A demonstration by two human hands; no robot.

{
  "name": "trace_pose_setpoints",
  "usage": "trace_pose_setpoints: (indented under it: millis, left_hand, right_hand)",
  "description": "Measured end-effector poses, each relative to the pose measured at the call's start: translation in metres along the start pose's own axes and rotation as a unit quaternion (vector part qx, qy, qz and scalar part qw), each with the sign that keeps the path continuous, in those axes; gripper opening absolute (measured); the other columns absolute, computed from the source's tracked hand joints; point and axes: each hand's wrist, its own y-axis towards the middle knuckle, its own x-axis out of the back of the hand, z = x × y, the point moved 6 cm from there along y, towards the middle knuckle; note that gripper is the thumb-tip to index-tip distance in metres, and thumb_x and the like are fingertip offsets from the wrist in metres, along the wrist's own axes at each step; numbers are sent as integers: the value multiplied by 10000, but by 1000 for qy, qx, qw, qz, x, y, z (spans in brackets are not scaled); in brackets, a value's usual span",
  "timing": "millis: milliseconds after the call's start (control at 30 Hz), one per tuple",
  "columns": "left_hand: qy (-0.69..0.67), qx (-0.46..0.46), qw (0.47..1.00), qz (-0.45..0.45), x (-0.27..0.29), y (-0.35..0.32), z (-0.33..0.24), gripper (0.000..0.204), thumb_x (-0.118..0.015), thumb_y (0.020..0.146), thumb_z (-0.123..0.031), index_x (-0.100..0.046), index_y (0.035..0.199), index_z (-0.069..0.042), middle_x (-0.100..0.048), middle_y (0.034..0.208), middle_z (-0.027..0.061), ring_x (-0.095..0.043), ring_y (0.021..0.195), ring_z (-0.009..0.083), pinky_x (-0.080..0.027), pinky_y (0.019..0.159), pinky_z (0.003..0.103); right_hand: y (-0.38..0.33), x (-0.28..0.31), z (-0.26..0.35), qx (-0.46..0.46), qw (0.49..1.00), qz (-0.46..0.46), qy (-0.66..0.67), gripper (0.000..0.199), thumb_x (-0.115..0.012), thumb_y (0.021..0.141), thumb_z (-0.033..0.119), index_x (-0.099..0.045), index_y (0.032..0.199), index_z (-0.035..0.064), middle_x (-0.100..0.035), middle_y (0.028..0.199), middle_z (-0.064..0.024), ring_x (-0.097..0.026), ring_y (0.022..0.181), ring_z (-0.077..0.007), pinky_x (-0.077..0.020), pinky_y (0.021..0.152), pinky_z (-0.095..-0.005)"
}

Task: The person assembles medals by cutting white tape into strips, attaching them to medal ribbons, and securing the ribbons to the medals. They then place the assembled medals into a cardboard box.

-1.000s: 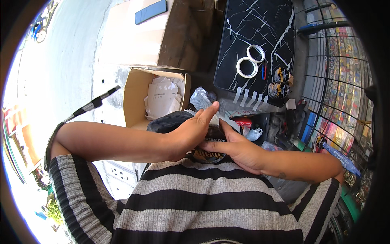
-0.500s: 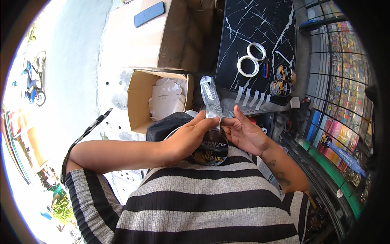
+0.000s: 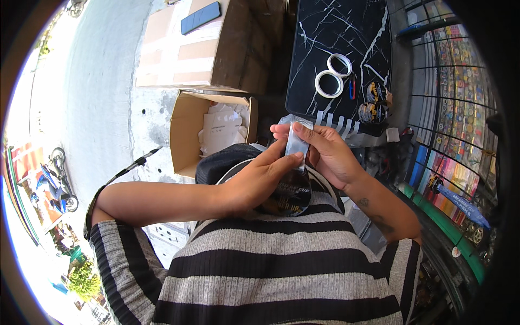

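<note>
Clear plastic sleeve (image 3: pixel 296 142) between both hands, tape rolls (image 3: pixel 334 76) beyond.

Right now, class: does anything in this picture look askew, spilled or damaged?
Nothing looks spilled or broken. Both hands, left and right, pinch a clear packet upright. Tape rolls lie flat on the dark table; the open box holds tidy white packing.

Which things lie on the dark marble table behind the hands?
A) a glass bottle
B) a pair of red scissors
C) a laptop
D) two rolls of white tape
D: two white tape rolls lie side by side on the dark marble table, beyond the clear plastic packet in both hands.
</note>
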Motion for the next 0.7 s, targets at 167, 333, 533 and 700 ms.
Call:
trace_pose_setpoints:
  millis: [167,333,533,700]
  left_hand:
    - [55,-97,993,33,3,-2,-5,545,-540,998,-279,-345,1429,-6,-546,1243,91,-501,1169,132,-380,1012,268]
    - [193,-270,943,33,9,-10,-16,453,-601,953,-201,-446,1318,19,-595,1091,62,-547,1046,111,-427,937,259]
    - [55,-210,971,103,-5,3,-4,378,-557,965,-202,-481,1279,-4,-591,1066,45,-544,1040,100,-435,920,274]
    - [-1,-166,980,107,-17,-1,-1,391,-514,1009,-319,-520,1248,-10,-589,1047,32,-532,1027,85,-418,912,248]
  right_hand:
    - [-3,-15,27,160,975,1,-156,333,-562,986,278,-697,1053,-19,-697,1064,-154,-629,1105,-212,-479,986,-358]
    - [-19,-34,41,251,947,19,-198,304,-571,982,250,-718,994,-16,-696,1067,-172,-631,1104,-242,-475,976,-380]
    - [-30,-41,53,340,911,51,-227,280,-571,978,228,-711,1031,-9,-674,1131,-187,-663,1036,-227,-542,868,-342]
    - [-37,-30,53,297,924,24,-241,263,-583,968,185,-686,1083,-28,-658,1172,-193,-660,1044,-221,-542,896,-346]
